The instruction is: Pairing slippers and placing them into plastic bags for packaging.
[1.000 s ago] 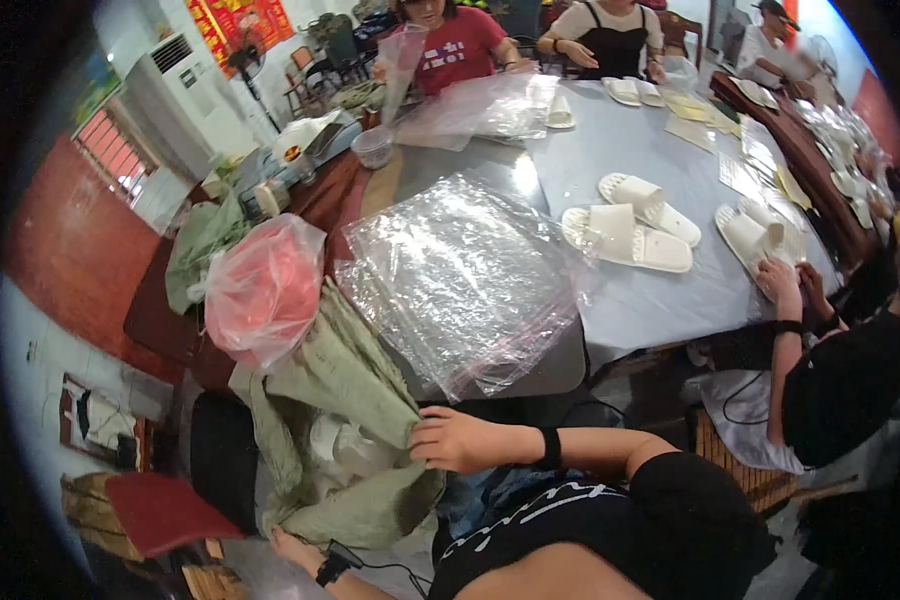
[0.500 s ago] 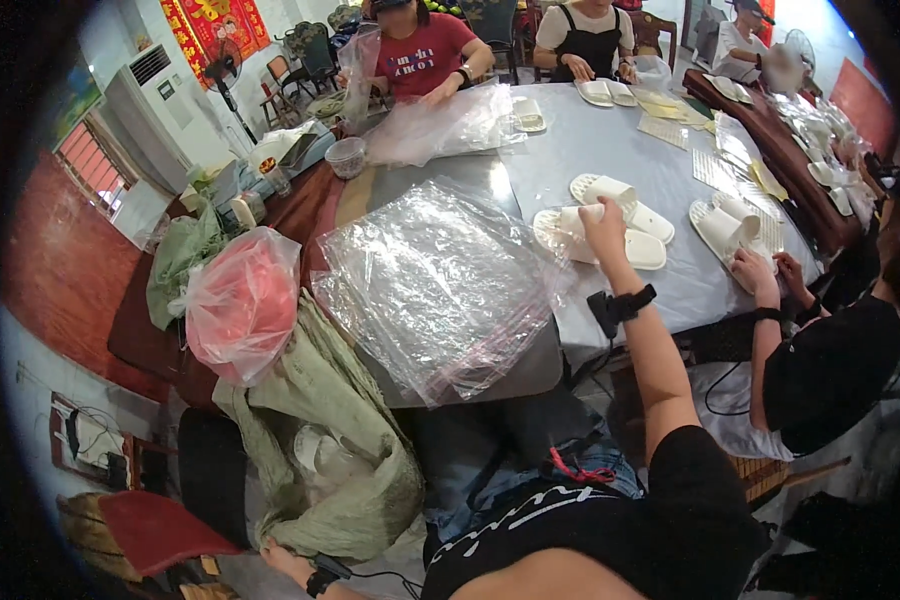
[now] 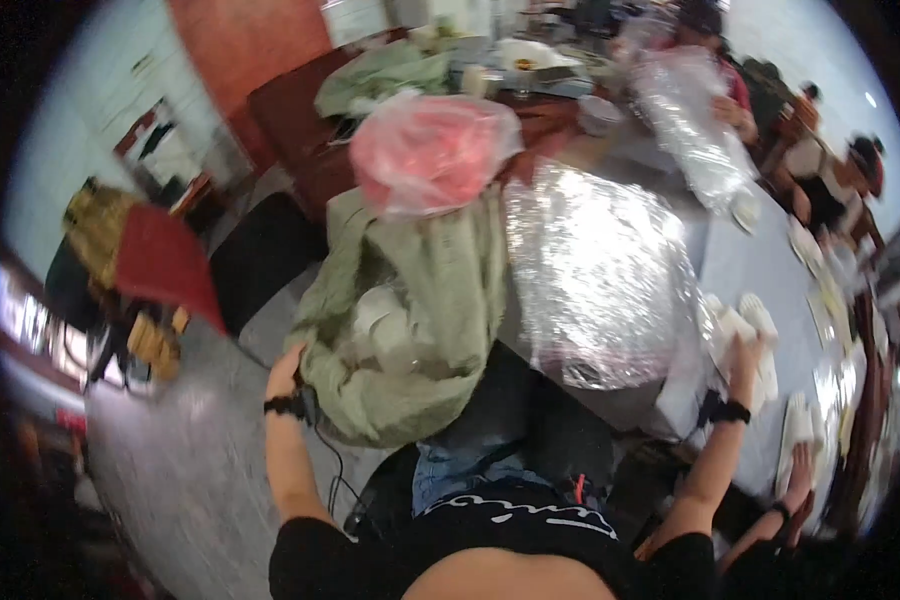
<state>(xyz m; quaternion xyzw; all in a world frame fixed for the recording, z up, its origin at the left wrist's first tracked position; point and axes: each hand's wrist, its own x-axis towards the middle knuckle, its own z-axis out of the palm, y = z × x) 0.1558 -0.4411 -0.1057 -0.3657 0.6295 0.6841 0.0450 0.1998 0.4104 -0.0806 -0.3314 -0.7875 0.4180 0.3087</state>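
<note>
My left hand (image 3: 286,372) is closed on the rim of a green woven sack (image 3: 390,405) that stands beside the table. Inside its open mouth lie white slippers (image 3: 378,310), partly wrapped in clear plastic. Over at the right, my right hand (image 3: 745,360) is closed on a white slipper (image 3: 735,326) on the table. Another white slipper (image 3: 758,312) lies against it; blur hides the exact hold of the fingers. Between my hands, a spread of clear plastic bags (image 3: 605,275) covers the table's near left part.
A pink-red bundle in clear plastic (image 3: 425,155) sits behind the sack. A co-worker's hand (image 3: 799,475) touches other white slippers (image 3: 796,430) at the right. Across the table a person holds up clear plastic (image 3: 690,125). A red chair (image 3: 165,262) stands at the left.
The view has swung left and down toward the sack. My left hand remains at the sack's rim and my right at the slippers. The person opposite has lifted the clear plastic.
</note>
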